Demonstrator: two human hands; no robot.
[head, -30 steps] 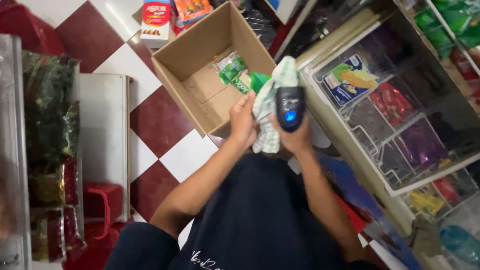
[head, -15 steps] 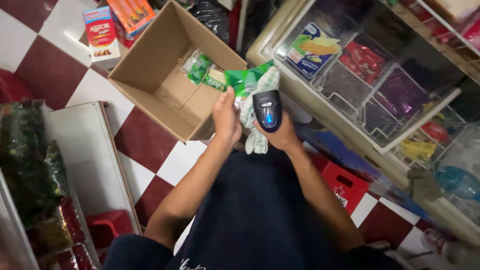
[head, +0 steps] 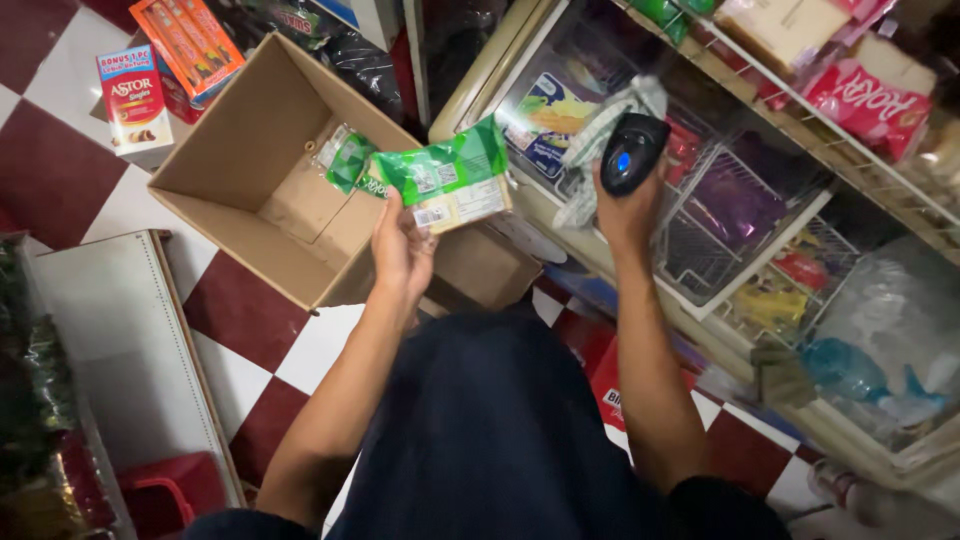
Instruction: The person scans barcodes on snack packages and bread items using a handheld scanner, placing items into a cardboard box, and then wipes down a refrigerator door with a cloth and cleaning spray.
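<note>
My left hand (head: pixel 402 252) holds a green and white snack packet (head: pixel 447 182) up over the corner of an open cardboard box (head: pixel 240 215). My right hand (head: pixel 627 208) grips a black handheld scanner (head: pixel 633 152) with a lit blue spot, along with a crumpled green-white packet (head: pixel 605 125), raised in front of a wire shelf basket. The two hands are apart, the scanner to the right of the held packet. Another green packet (head: pixel 347 160) lies inside the box.
Wire baskets (head: pixel 735 215) with coloured snack packs fill the shelf at right. Red and orange cartons (head: pixel 135 92) stand beyond the box on a red and white checked floor. A white shelf board (head: pixel 115 345) lies at left, a red crate (head: pixel 170 492) below it.
My hands have separated: the left now holds one green packet over the box, while the right has lifted the scanner and another packet up toward the shelf baskets.
</note>
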